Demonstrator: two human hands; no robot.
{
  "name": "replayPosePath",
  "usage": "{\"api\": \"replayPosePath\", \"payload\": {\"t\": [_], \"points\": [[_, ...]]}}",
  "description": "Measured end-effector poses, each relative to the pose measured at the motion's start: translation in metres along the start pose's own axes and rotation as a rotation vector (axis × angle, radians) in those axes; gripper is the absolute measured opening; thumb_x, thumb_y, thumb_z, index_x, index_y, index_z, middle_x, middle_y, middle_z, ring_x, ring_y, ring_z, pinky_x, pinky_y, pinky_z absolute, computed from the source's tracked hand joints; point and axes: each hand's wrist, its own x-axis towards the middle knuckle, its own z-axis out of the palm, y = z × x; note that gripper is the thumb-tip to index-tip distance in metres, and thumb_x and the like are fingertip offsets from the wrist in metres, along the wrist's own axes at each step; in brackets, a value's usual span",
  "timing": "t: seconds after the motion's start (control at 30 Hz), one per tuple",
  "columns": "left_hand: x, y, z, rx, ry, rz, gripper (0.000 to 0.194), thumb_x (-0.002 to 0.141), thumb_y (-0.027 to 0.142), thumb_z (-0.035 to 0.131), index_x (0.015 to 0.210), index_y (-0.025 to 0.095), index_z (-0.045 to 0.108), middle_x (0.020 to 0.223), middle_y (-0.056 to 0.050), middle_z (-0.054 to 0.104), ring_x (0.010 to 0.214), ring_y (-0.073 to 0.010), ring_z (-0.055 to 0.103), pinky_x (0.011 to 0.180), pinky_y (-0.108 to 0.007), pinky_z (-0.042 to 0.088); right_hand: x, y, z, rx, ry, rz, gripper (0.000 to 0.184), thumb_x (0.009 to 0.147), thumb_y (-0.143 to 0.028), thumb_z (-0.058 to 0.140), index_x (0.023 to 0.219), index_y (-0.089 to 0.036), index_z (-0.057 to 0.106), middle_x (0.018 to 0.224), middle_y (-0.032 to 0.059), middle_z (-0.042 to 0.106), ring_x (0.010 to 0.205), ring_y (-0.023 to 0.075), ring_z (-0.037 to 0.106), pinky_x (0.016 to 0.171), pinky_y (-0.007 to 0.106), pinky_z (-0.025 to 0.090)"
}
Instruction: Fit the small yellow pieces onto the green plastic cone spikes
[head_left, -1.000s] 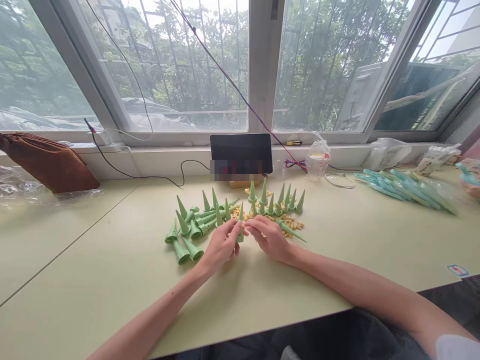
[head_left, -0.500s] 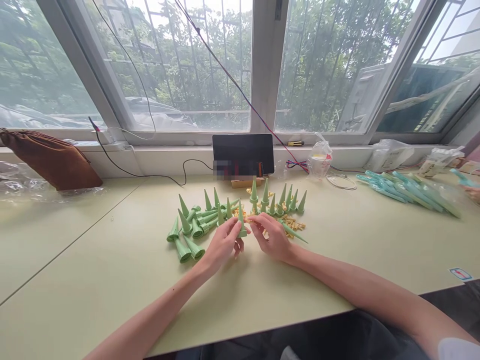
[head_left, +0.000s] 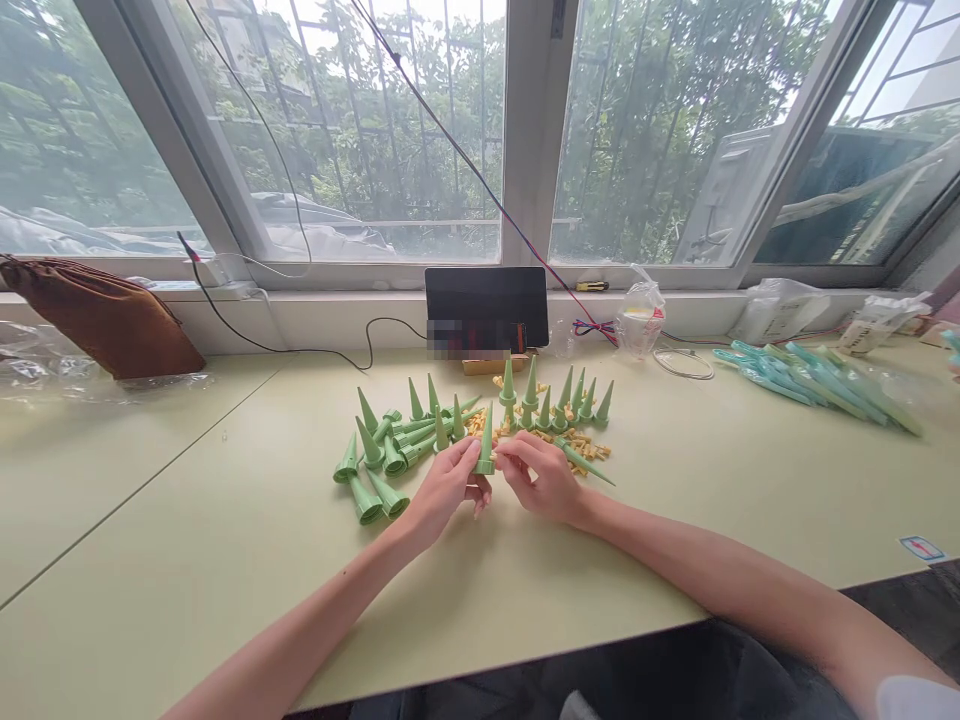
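Observation:
My left hand (head_left: 448,487) is closed around the collar of a green plastic spike (head_left: 487,435), which points upward. Against the right side of that collar, my right hand (head_left: 546,474) pinches a small pale-yellow plastic piece (head_left: 494,457), mostly covered by the fingertips. Behind my right hand lies a heap of similar yellow pieces (head_left: 589,446). Several green spikes stand upright behind both hands, such as the back one (head_left: 508,380). More green spikes (head_left: 367,505) lie or stand in a cluster to the left of my left hand.
A dark-screened tablet (head_left: 486,300) leans against the window ledge. A brown drawstring bag (head_left: 112,320) is at the left, and a plastic-wrapped cup (head_left: 640,318) is right of the tablet. Blue-green long pieces (head_left: 810,375) are piled at the right, near part of another person's hand.
The spike in my left hand has shifted slightly right and straightened. My right fingers have brought the small yellow piece against its collar. The other person's hand at the right edge has mostly left the view.

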Motion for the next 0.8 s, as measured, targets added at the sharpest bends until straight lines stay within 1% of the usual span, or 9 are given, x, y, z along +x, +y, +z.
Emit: {"api": "replayPosePath", "payload": {"t": [0.1, 0.3, 0.37, 0.5, 0.6, 0.67, 0.8], "points": [[0.0006, -0.0015, 0.0002, 0.008, 0.007, 0.020, 0.034, 0.090, 0.050, 0.053, 0.083, 0.016, 0.051, 0.075, 0.001, 0.051, 0.052, -0.0104, 0.056, 0.045, -0.023, 0.043, 0.0004, 0.0000, 0.0003, 0.009, 0.002, 0.007, 0.011, 0.092, -0.014, 0.049, 0.094, -0.020, 0.058, 0.074, 0.0008, 0.055, 0.056, 0.0099, 0.046, 0.052, 0.023, 0.042], [0.0019, -0.0030, 0.0005, 0.035, 0.043, 0.045, 0.040, 0.090, 0.053, 0.051, 0.084, 0.014, 0.055, 0.070, -0.001, 0.054, 0.052, -0.0133, 0.057, 0.047, -0.027, 0.046, 0.0004, -0.0007, 0.0002, 0.015, -0.003, 0.004, 0.012, 0.092, -0.013, 0.049, 0.095, -0.020, 0.057, 0.076, 0.0008, 0.058, 0.056, 0.0096, 0.046, 0.054, 0.023, 0.044], [0.0010, -0.0024, 0.0012, 0.032, 0.024, 0.047, 0.040, 0.090, 0.053, 0.051, 0.084, 0.014, 0.056, 0.070, -0.002, 0.055, 0.055, -0.0132, 0.057, 0.050, -0.027, 0.048, 0.0005, -0.0009, -0.0001, 0.011, -0.010, 0.007, 0.011, 0.092, -0.013, 0.049, 0.094, -0.020, 0.057, 0.075, 0.0009, 0.058, 0.057, 0.0098, 0.047, 0.055, 0.023, 0.044], [-0.0013, 0.0004, 0.0032, 0.029, -0.054, 0.046, 0.034, 0.088, 0.049, 0.057, 0.085, 0.014, 0.057, 0.075, -0.001, 0.054, 0.060, -0.0116, 0.057, 0.056, -0.026, 0.048, 0.0011, -0.0018, -0.0007, 0.006, -0.014, 0.015, 0.012, 0.094, -0.016, 0.046, 0.093, -0.020, 0.057, 0.075, 0.0013, 0.057, 0.058, 0.0103, 0.049, 0.053, 0.022, 0.045], [-0.0018, 0.0018, 0.0040, -0.057, -0.086, 0.021, 0.031, 0.089, 0.047, 0.057, 0.090, 0.016, 0.055, 0.082, -0.002, 0.057, 0.059, -0.0107, 0.057, 0.056, -0.026, 0.046, 0.0018, -0.0031, -0.0011, -0.006, 0.018, 0.021, 0.011, 0.095, -0.019, 0.047, 0.094, -0.020, 0.057, 0.074, 0.0011, 0.057, 0.057, 0.0102, 0.050, 0.052, 0.022, 0.045], [-0.0012, 0.0017, 0.0035, -0.135, -0.078, -0.004, 0.029, 0.089, 0.046, 0.057, 0.093, 0.018, 0.052, 0.085, -0.002, 0.059, 0.058, -0.0111, 0.058, 0.056, -0.027, 0.045, 0.0022, -0.0041, -0.0013, -0.023, 0.056, 0.027, 0.008, 0.094, -0.020, 0.049, 0.094, -0.021, 0.057, 0.075, 0.0011, 0.057, 0.056, 0.0100, 0.050, 0.052, 0.023, 0.045], [0.0004, 0.0002, 0.0011, -0.250, -0.052, -0.042, 0.024, 0.090, 0.042, 0.057, 0.091, 0.019, 0.049, 0.084, -0.002, 0.062, 0.057, -0.0121, 0.057, 0.055, -0.027, 0.043, 0.0023, -0.0049, -0.0010, -0.032, 0.088, 0.038, 0.007, 0.094, -0.021, 0.050, 0.095, -0.021, 0.057, 0.077, 0.0017, 0.060, 0.055, 0.0100, 0.051, 0.052, 0.023, 0.047]]}}
